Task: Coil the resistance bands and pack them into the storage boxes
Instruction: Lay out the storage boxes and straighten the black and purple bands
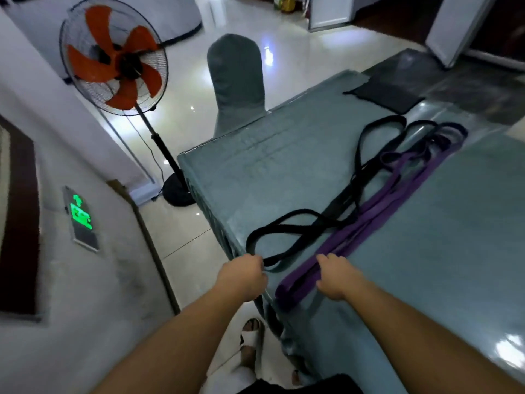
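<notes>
Bench [284, 172] covered by teal cloth under glossy clear sheet. Purple bands [377, 211] laid lengthwise along bench, near end looped at front edge. Black bands [287, 223] sprawled in loose loops just left of purple ones, touching them mid-bench. Left hand [243, 275] placed at bench corner, fingers curled round near loop of black bands. Right hand [336, 275] set on purple bands near their front end, fingers bent over them. Flat black pouch [383, 93] seen at far end. Orange-bladed fan [113, 58] stood on floor, left.
</notes>
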Available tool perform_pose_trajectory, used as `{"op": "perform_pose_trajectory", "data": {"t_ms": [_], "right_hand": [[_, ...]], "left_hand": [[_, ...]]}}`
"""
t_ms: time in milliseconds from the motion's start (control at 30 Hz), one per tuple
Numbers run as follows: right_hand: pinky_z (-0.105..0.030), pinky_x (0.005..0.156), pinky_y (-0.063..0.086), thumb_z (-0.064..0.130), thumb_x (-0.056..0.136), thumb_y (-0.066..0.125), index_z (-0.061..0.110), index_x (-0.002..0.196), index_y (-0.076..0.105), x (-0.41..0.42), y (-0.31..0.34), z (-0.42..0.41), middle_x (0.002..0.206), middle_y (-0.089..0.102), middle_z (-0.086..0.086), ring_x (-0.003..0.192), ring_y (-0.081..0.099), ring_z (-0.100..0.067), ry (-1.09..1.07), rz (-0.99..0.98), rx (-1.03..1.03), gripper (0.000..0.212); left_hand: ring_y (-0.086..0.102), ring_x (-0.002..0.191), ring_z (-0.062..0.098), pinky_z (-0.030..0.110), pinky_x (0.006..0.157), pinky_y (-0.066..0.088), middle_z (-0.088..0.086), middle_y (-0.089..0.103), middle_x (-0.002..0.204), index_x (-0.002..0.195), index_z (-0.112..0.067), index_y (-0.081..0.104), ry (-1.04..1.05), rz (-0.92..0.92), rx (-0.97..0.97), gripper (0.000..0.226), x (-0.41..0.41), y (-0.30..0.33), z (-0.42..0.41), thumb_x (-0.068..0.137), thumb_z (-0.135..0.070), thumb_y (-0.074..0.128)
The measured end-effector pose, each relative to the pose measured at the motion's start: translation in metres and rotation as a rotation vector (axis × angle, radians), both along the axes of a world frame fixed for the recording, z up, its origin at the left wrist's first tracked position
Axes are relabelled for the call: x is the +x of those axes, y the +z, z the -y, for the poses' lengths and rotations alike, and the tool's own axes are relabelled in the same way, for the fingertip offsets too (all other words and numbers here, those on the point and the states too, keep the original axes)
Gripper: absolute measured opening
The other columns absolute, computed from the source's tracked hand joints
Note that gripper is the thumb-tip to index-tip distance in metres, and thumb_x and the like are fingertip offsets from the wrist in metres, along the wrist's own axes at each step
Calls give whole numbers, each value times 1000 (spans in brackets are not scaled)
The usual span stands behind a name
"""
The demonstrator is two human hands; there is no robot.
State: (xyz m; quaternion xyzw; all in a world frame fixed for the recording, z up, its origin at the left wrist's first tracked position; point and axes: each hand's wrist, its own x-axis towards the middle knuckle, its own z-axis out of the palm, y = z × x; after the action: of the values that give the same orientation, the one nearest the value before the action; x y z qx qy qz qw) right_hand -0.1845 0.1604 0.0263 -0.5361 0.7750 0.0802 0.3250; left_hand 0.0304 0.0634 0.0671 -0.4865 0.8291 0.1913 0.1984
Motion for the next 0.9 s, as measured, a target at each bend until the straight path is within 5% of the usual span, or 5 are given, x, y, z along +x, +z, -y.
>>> {"op": "perform_pose_trajectory", "data": {"t_ms": [167, 500, 633, 733, 900], "right_hand": [[-46, 109, 45, 34, 95, 53, 15, 152, 33, -6, -9, 14, 146, 44, -11, 133, 47, -33, -209, 12, 28, 63], [-39, 107, 46, 35, 95, 56, 13, 147, 40, 42, -21, 48, 138, 52, -14, 127, 52, -31, -659, 157, 8, 59], [-36, 102, 48, 35, 96, 58, 14, 145, 43, 60, -28, 60, 134, 55, -14, 124, 55, -32, -795, 217, -1, 55], [-34, 97, 48, 34, 96, 58, 14, 146, 43, 64, -32, 67, 135, 57, -13, 123, 56, -30, -859, 253, -5, 56], [-34, 102, 50, 33, 94, 60, 15, 151, 44, 61, -36, 68, 142, 60, -8, 124, 60, -25, -1010, 333, -27, 62]], "left_hand": [[60, 107, 27, 38, 88, 53, 3, 59, 123, 125, -20, 58, -181, -2, 53, 34, -28, -20, 61, 97, -38, 50], [54, 123, 38, 46, 102, 49, 15, 53, 136, 138, -15, 47, -318, -8, 138, 50, -41, -62, 155, 95, -38, 54], [47, 133, 39, 47, 108, 45, 17, 44, 148, 151, -14, 31, -305, 14, 191, 91, -46, -79, 158, 83, -64, 67], [34, 144, 40, 50, 116, 37, 17, 25, 162, 162, -22, -1, -287, 71, 267, 134, -49, -91, 145, 67, -79, 73], [29, 142, 40, 52, 111, 39, 14, 18, 156, 161, -34, -12, -351, 138, 189, 134, -49, -94, 119, 69, -63, 82]]}}
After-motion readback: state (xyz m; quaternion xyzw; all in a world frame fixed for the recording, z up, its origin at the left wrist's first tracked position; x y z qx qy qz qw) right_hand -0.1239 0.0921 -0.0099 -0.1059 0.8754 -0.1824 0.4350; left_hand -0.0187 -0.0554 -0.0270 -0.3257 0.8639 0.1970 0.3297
